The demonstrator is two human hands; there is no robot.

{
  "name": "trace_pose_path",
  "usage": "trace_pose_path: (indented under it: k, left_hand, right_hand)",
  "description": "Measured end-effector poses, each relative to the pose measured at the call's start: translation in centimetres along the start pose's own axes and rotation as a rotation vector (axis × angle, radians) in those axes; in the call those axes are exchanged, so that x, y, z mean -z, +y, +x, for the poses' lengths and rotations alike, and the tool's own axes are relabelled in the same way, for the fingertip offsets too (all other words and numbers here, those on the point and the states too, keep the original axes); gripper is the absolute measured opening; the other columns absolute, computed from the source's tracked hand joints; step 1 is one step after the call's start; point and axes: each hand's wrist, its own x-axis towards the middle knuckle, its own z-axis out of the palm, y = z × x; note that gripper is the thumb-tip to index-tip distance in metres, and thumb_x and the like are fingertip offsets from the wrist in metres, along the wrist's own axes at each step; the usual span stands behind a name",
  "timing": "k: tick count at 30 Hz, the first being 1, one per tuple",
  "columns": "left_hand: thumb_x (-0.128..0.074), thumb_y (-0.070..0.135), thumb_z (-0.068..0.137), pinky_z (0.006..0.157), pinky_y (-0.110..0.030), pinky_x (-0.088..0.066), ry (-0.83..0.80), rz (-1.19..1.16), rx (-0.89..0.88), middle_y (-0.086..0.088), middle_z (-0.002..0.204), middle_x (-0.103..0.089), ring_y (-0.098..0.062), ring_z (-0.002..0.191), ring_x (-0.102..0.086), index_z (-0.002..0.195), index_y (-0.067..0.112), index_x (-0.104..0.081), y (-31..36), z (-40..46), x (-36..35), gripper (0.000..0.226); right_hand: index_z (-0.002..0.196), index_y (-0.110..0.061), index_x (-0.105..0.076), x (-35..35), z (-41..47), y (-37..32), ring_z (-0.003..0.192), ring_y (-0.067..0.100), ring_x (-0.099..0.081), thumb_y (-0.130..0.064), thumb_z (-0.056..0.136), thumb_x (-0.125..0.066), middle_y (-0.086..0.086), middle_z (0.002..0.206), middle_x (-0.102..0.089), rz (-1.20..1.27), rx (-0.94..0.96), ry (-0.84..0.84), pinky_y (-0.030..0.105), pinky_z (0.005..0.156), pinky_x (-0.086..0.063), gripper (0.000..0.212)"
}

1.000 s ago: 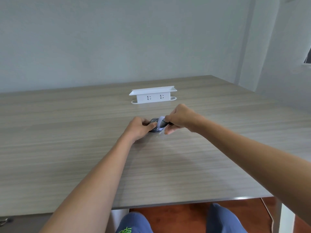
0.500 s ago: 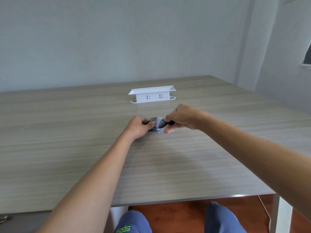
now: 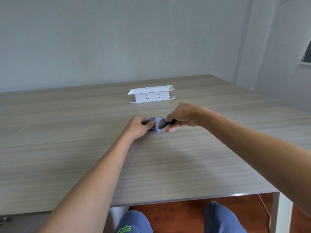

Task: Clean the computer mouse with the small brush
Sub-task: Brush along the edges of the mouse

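At frame centre, the left hand (image 3: 137, 127) grips one rounded grey mouse (image 3: 157, 125); the right hand (image 3: 182, 116) pinches one dark brush (image 3: 170, 122) on the wood-grain tabletop (image 3: 67, 148).

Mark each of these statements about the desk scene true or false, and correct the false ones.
1. The left hand holds the mouse on the table. True.
2. The right hand is resting flat on the table, empty. False: it grips a small dark brush at the mouse.
3. A white socket box stands beyond the hands. True.
4. The socket box has a plug in it. False: both outlets facing the camera are free.
5. The mouse lies at the near edge of the table. False: it is around the middle, at arm's reach.
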Motion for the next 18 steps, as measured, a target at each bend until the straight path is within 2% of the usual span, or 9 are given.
trace_pose_path:
  k: [1,2,3,5,7,9,12,15,18]
  left_hand:
    - [-0.066,0.039,0.095,0.079,-0.031,-0.047,0.003,-0.008,-0.007,-0.010,0.106,-0.079,-0.020,0.087,-0.065,0.102,0.012,-0.079,0.0,-0.1,-0.1,0.031]
    - [-0.066,0.037,0.095,0.076,-0.029,-0.045,0.006,-0.018,-0.013,-0.009,0.105,-0.079,-0.018,0.084,-0.063,0.103,0.013,-0.080,0.1,-0.2,-0.1,0.029]
    - [-0.065,0.035,0.096,0.074,-0.028,-0.044,0.007,-0.027,-0.015,-0.008,0.104,-0.079,-0.017,0.083,-0.061,0.104,0.013,-0.080,0.2,-0.3,-0.1,0.028]
    - [-0.065,0.035,0.096,0.072,-0.028,-0.043,0.004,-0.028,-0.015,-0.005,0.101,-0.079,-0.016,0.081,-0.061,0.107,0.014,-0.079,0.3,-0.6,0.0,0.028]
    - [-0.065,0.034,0.096,0.074,-0.027,-0.044,-0.002,-0.030,-0.009,-0.004,0.102,-0.078,-0.016,0.083,-0.062,0.109,0.013,-0.079,0.4,-0.6,0.0,0.028]
    - [-0.065,0.034,0.096,0.076,-0.027,-0.043,-0.016,-0.030,-0.004,-0.004,0.104,-0.078,-0.016,0.086,-0.062,0.110,0.013,-0.078,0.5,-0.6,0.1,0.028]
    - [-0.065,0.034,0.097,0.077,-0.027,-0.042,-0.039,-0.017,0.004,-0.003,0.102,-0.076,-0.017,0.087,-0.061,0.111,0.011,-0.077,0.6,-0.4,0.3,0.029]
    - [-0.067,0.037,0.094,0.076,-0.028,-0.041,-0.057,-0.009,0.022,-0.005,0.097,-0.075,-0.018,0.083,-0.059,0.108,0.010,-0.077,0.6,-0.3,0.4,0.032]
    - [-0.077,0.051,0.079,0.071,-0.029,-0.040,-0.074,-0.013,0.035,0.001,0.083,-0.069,-0.016,0.074,-0.057,0.101,0.011,-0.078,0.3,-0.2,0.5,0.045]
  right_hand:
    - [0.094,0.009,-0.067,0.2,0.0,-0.1,0.065,0.021,-0.077,0.004,0.093,-0.059,0.010,0.068,-0.077,-0.035,0.008,0.022,0.023,0.072,-0.063,0.009]
    - [0.081,0.002,-0.068,0.3,0.2,0.0,0.065,0.021,-0.076,0.002,0.092,-0.060,0.008,0.065,-0.076,-0.083,0.015,0.066,0.023,0.074,-0.062,0.013]
    - [0.070,-0.004,-0.066,0.4,0.4,0.1,0.069,0.022,-0.076,0.000,0.090,-0.062,0.009,0.065,-0.076,-0.136,0.021,0.121,0.024,0.075,-0.059,0.020]
    - [0.062,-0.011,-0.063,0.5,0.9,0.5,0.081,0.028,-0.078,-0.004,0.085,-0.067,0.015,0.074,-0.078,-0.197,0.035,0.196,0.028,0.082,-0.056,0.024]
    - [0.059,-0.011,-0.064,0.6,1.3,1.0,0.084,0.030,-0.076,-0.005,0.082,-0.069,0.020,0.084,-0.079,-0.190,0.051,0.208,0.032,0.089,-0.054,0.024]
    - [0.061,-0.009,-0.066,0.9,1.5,1.3,0.077,0.027,-0.069,-0.004,0.081,-0.066,0.026,0.091,-0.077,-0.176,0.068,0.219,0.032,0.086,-0.051,0.020]
    - [0.076,-0.003,-0.069,1.5,1.8,1.4,0.078,0.035,-0.076,-0.007,0.086,-0.059,0.028,0.086,-0.077,-0.149,0.109,0.252,0.040,0.093,-0.059,0.014]
    - [0.070,-0.003,-0.062,1.8,2.0,1.3,0.084,0.042,-0.076,-0.004,0.093,-0.059,0.030,0.086,-0.075,-0.105,0.161,0.310,0.045,0.087,-0.062,0.023]
    - [0.074,-0.005,-0.060,1.6,2.1,0.9,0.084,0.044,-0.075,-0.005,0.095,-0.061,0.030,0.087,-0.075,-0.093,0.219,0.320,0.046,0.081,-0.063,0.021]
